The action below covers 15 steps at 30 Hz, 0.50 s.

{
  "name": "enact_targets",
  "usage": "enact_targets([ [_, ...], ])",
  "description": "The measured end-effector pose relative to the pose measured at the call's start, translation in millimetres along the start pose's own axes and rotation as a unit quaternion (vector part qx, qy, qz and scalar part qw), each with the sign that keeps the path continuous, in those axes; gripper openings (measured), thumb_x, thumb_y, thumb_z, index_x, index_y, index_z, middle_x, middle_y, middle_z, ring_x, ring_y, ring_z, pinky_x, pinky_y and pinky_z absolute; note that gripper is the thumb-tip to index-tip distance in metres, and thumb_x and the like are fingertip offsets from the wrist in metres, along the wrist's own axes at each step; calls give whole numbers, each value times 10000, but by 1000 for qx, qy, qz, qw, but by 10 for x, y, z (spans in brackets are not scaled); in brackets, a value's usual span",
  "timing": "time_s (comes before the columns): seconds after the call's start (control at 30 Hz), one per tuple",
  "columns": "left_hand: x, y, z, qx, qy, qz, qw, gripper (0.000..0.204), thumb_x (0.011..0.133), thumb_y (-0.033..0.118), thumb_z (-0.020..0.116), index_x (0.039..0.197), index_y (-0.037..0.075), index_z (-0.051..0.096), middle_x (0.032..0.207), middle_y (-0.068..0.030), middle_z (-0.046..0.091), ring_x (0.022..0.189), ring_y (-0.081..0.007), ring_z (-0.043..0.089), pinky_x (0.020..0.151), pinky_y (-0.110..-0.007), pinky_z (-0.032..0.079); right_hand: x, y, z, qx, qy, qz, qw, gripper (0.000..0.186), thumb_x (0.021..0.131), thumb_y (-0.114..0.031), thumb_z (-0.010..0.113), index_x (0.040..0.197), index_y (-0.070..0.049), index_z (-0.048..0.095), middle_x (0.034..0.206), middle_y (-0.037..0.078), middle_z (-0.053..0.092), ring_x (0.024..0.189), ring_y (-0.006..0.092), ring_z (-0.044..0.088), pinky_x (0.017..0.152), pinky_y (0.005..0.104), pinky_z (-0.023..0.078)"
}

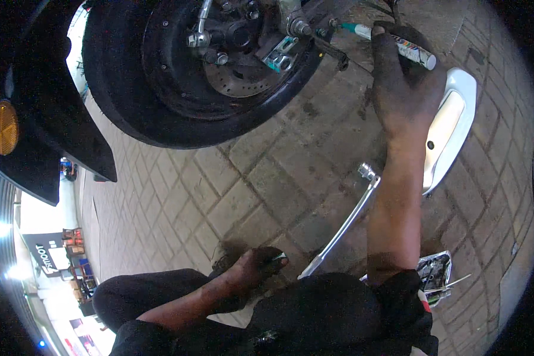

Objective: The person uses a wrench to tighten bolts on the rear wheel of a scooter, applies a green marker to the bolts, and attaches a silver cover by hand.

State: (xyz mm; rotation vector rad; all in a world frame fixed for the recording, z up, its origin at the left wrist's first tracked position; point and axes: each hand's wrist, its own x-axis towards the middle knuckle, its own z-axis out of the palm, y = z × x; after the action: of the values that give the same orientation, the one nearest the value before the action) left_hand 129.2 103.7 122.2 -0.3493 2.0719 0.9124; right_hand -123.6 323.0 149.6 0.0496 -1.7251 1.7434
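Note:
My right hand holds a white paint marker with a teal front end. The marker points left, its tip at or very near a small bolt beside the wheel. The black-tyred wheel fills the upper left, with a perforated brake disc at its hub. Teal marks show on a metal bracket at the hub. Down by my knees, my left hand is closed, and a small pale thing shows at its fingertips, too small to name.
A long-handled socket wrench lies on the brick paving between my arms. Right of my right forearm rests a white curved cover. A tray of small parts sits by my right elbow. Black bodywork with an orange reflector hangs at left.

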Motion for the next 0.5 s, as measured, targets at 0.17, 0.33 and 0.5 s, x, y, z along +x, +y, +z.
enact_targets([
  [0.17,14,78,-30,12,-35,-30,999,466,939,395,548,1138,-25,585,1031,-190,638,930,-236,612,830,-369,460,80,-34,94,-62,-19,0,998,201,868,-187,653,965,-14,684,818,79,697,724,124,628,663,259,473],
  [0.33,-63,165,-55,-23,-21,-38,999,476,943,388,542,1144,-42,577,1044,-190,640,945,-250,612,837,-376,456,117,-253,-7,-231,-38,-45,971,249,851,-249,639,985,-45,691,827,129,701,754,199,669,695,307,492],
  [0.5,-10,138,-82,-49,-50,-68,995,471,948,374,537,1148,-51,571,1056,-190,638,980,-266,604,857,-377,447,-47,-410,-142,-150,14,88,985,243,823,-256,690,947,-48,702,760,54,683,674,131,618,626,267,463],
])
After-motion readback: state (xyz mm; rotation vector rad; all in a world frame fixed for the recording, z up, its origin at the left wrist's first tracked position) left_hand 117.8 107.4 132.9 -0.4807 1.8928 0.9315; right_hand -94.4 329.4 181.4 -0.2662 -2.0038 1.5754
